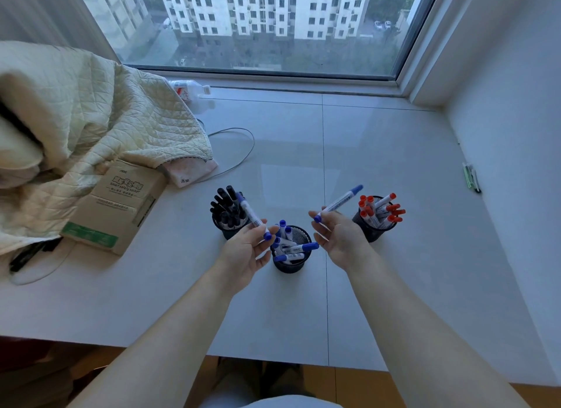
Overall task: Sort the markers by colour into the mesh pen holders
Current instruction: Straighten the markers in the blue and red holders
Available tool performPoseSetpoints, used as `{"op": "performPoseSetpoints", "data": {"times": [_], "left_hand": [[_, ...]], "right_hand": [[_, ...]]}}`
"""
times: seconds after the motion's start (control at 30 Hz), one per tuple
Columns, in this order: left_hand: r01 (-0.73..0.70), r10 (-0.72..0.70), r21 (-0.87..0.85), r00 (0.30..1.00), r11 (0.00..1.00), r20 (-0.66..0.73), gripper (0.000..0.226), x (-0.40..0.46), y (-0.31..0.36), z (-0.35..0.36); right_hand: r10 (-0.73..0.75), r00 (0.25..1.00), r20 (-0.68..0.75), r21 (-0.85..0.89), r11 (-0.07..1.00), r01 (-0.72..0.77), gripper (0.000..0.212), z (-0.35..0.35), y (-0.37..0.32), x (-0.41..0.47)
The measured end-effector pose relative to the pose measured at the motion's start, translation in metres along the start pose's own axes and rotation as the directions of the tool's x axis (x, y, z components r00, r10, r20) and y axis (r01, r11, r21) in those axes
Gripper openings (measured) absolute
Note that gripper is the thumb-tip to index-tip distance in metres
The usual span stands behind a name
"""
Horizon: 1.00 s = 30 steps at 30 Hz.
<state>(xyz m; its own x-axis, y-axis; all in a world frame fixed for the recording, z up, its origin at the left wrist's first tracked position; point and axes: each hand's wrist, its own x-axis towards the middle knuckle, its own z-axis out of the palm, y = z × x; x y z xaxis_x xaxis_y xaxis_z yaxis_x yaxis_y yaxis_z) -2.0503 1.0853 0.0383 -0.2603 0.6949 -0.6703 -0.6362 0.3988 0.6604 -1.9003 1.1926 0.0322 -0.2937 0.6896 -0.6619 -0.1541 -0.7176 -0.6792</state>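
markers: two blue ones are in the air, one pinched in the left hand (247,249) as the left blue marker (253,216), one held in the fingertips of the right hand (340,240) as the right blue marker (338,203). both hover just above the middle holder (290,263), which carries blue ones. they look light, stiff and smooth, best gripped mid-barrel. the black-marker holder (227,216) stands far left, the red-marker holder (378,218) far right; their upright caps crowd the approach. a cardboard box (117,207), a quilt (91,116) and a cable (239,152) lie left on the desk (394,152).
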Motion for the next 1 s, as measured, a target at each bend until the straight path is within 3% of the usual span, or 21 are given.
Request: {"op": "performPoseSetpoints", "data": {"times": [0.2, 0.47, 0.67, 0.9, 1.0], "left_hand": [[-0.148, 0.171, 0.289, 0.984, 0.946, -0.058, 0.003, 0.002, -0.010, -0.002], [-0.208, 0.299, 0.423, 0.940, 0.882, -0.162, 0.010, 0.011, -0.024, -0.005], [-0.254, 0.400, 0.501, 0.893, 0.827, -0.208, 0.008, 0.015, -0.031, -0.008], [-0.213, 0.372, 0.546, 0.907, 0.810, -0.199, 0.010, 0.019, -0.045, -0.003], [-0.202, 0.370, 0.537, 0.901, 0.819, -0.226, 0.020, 0.020, -0.050, 0.001]], "right_hand": [[-0.207, 0.978, -0.003, -0.466, 0.866, 0.181, 0.012, -0.004, 0.019, 0.006], [-0.308, 0.950, 0.053, -0.746, 0.620, 0.243, 0.012, -0.003, 0.030, 0.018], [-0.325, 0.941, 0.095, -0.837, 0.486, 0.252, 0.016, -0.005, 0.031, 0.025], [-0.420, 0.897, 0.140, -0.898, 0.328, 0.294, 0.019, -0.012, 0.033, 0.033], [-0.431, 0.886, 0.168, -0.917, 0.261, 0.301, 0.021, -0.015, 0.036, 0.035]]}}
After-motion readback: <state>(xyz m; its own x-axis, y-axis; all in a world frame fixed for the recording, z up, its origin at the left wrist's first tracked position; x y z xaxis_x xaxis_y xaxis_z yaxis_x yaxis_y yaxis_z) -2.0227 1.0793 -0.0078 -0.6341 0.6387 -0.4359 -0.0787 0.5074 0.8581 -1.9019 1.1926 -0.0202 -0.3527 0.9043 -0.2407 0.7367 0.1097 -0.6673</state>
